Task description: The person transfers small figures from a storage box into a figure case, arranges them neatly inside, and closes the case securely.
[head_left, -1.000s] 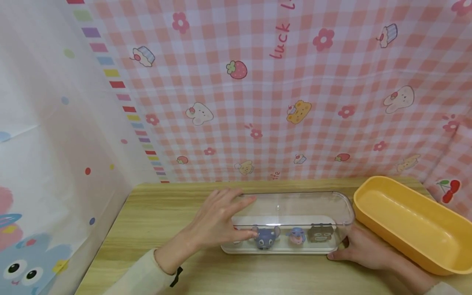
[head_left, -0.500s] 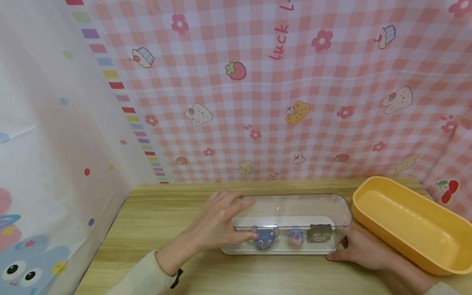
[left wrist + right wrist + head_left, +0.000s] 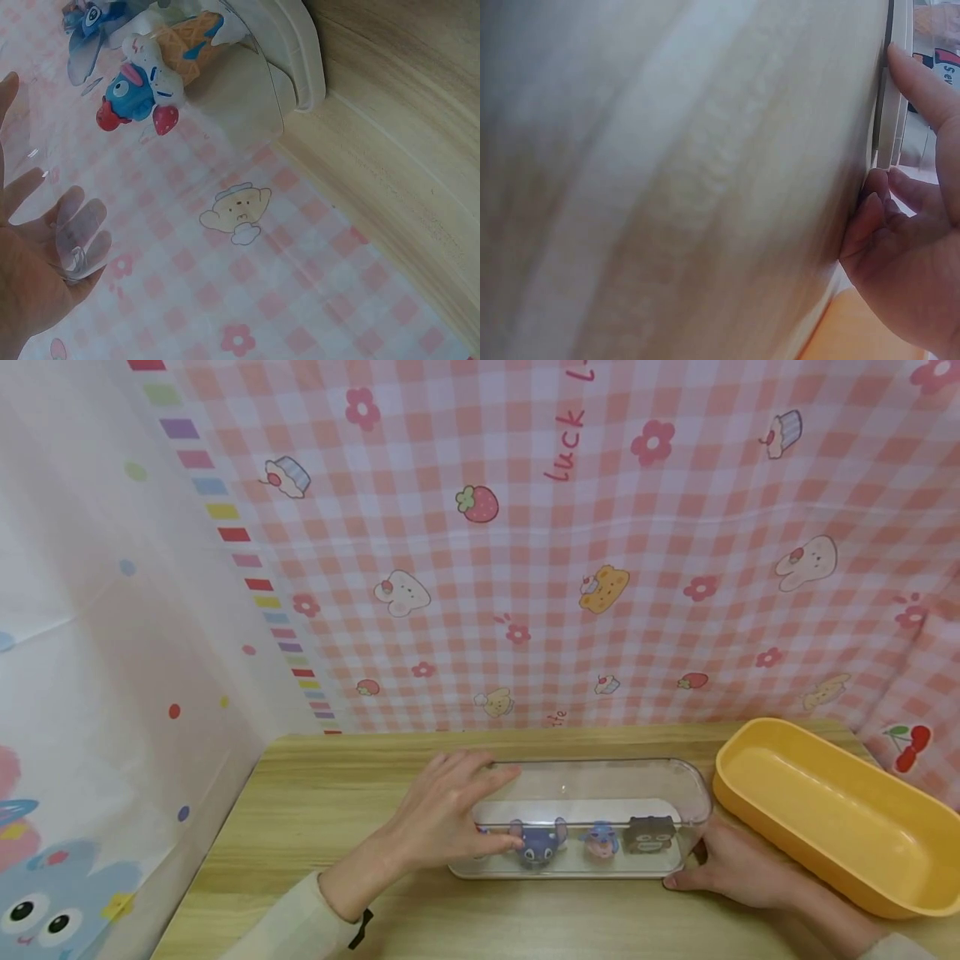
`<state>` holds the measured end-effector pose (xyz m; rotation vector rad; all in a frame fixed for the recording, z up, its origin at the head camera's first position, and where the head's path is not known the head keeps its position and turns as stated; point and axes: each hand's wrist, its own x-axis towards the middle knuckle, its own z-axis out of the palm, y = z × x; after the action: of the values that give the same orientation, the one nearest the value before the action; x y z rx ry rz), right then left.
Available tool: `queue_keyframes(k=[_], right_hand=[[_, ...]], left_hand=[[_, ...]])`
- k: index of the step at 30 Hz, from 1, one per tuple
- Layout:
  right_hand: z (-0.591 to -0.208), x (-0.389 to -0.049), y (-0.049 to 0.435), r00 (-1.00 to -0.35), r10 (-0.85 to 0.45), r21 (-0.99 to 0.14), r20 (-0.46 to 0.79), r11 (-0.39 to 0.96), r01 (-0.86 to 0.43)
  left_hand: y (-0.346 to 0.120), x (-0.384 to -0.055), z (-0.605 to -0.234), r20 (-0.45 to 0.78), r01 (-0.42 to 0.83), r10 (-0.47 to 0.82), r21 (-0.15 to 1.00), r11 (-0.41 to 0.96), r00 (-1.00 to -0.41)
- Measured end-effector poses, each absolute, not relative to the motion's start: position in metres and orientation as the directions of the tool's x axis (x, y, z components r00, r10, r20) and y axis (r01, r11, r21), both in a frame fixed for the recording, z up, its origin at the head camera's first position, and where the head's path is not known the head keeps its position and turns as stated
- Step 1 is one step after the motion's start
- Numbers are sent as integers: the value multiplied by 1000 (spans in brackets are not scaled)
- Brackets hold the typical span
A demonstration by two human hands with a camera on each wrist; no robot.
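Note:
A clear plastic cover (image 3: 592,781) stands over a long white base (image 3: 562,874) on the table. My left hand (image 3: 442,806) spans the cover's left end, thumb at the front and fingers over the back. Through the plastic show a dark blue big-eared figurine (image 3: 538,847), a small blue and pink figurine (image 3: 602,842) and a brown square figurine (image 3: 651,835). Another figurine, with a waffle cone (image 3: 191,49), shows in the left wrist view; my left hand mostly hides it in the head view. My right hand (image 3: 738,864) pinches the base's right end, thumb at the front corner.
A deep yellow tray (image 3: 847,802) lies at an angle on the right, close by my right hand. The wooden table (image 3: 300,827) ends at a pink checked cloth (image 3: 525,552) behind and a white dotted cloth (image 3: 150,635) on the left.
The cover has sunk slightly toward the base, its top edge lower and its right end shifted a little left. Both hands keep their hold.

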<state>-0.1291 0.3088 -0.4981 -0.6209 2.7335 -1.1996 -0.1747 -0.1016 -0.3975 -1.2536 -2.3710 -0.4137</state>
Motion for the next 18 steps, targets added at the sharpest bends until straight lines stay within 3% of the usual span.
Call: queue_keyframes(k=[18], right_hand=[[-496, -130, 308, -910, -411, -738, 52, 598, -312]], left_hand=[[-101, -175, -402, 481, 830, 703, 101, 549, -524]])
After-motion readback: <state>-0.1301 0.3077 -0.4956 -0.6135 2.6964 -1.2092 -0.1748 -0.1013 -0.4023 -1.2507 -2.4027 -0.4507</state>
